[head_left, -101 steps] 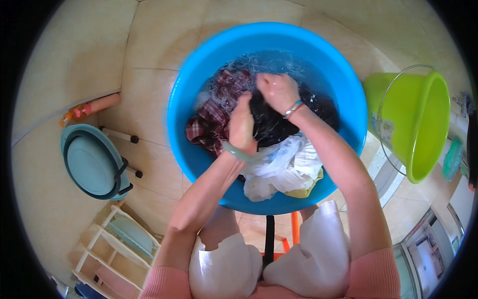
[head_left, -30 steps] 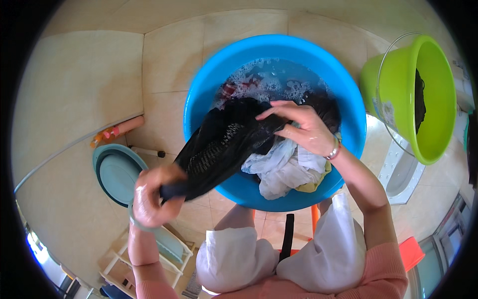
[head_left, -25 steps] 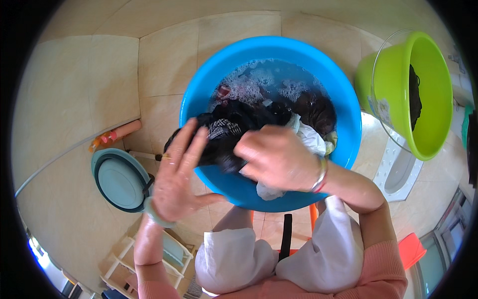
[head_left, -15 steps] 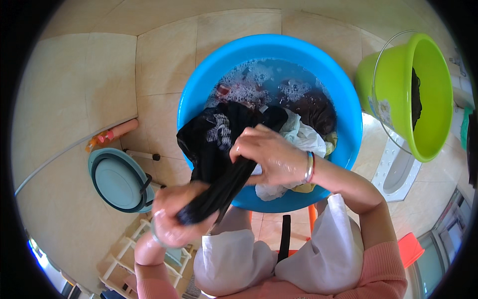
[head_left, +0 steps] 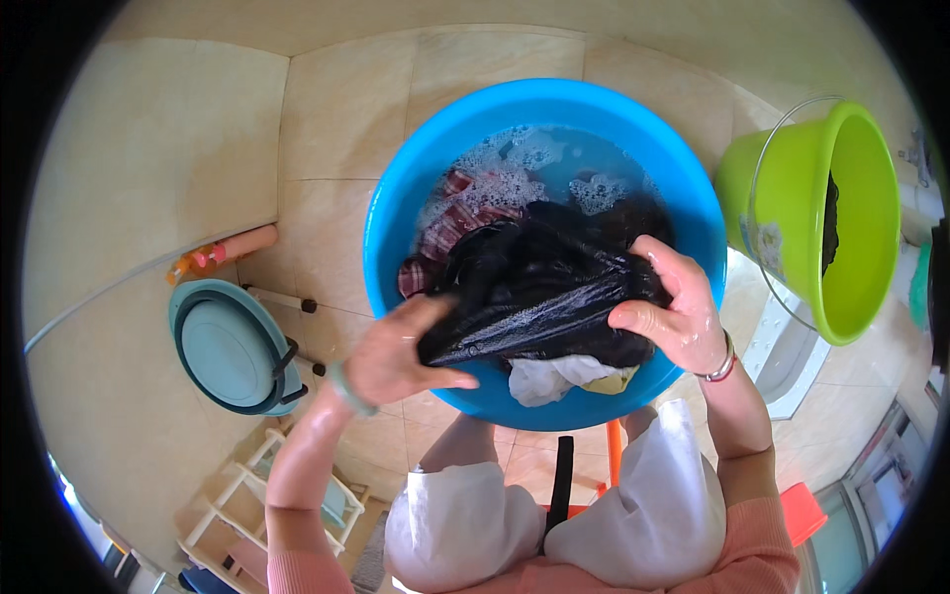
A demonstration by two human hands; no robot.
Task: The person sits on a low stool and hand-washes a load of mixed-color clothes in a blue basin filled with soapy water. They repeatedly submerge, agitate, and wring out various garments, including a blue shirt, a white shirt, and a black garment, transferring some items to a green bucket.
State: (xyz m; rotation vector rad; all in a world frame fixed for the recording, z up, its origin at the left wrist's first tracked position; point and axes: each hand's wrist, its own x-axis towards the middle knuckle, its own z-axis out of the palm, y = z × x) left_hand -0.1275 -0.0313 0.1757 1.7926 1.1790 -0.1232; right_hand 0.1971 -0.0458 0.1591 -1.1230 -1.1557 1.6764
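A wet black garment [head_left: 544, 297] is stretched sideways between my two hands over a round blue basin [head_left: 396, 168]. My left hand [head_left: 386, 356], partly blurred, grips its left edge between thumb and fingers. At the other end my right hand [head_left: 688, 312] pinches the cloth near the basin's right wall. Red plaid cloth [head_left: 460, 223] lies in sudsy water behind the black garment. A white cloth [head_left: 549, 379] and a bit of yellow cloth [head_left: 612, 381] rest at the near rim. Dark cloth [head_left: 638, 220] sits at the right, partly hidden.
A lime-green bucket [head_left: 792, 188] with dark cloth inside stands to the right, beside a white squat toilet [head_left: 789, 356]. Folded pale-blue basins [head_left: 233, 346], pink and orange bottles [head_left: 223, 252] and a cream rack [head_left: 223, 515] are at the left.
The black garment has gone from a twisted bunch to spread out over the basin. My right hand has moved right, my left hand up and forward. More plaid cloth shows.
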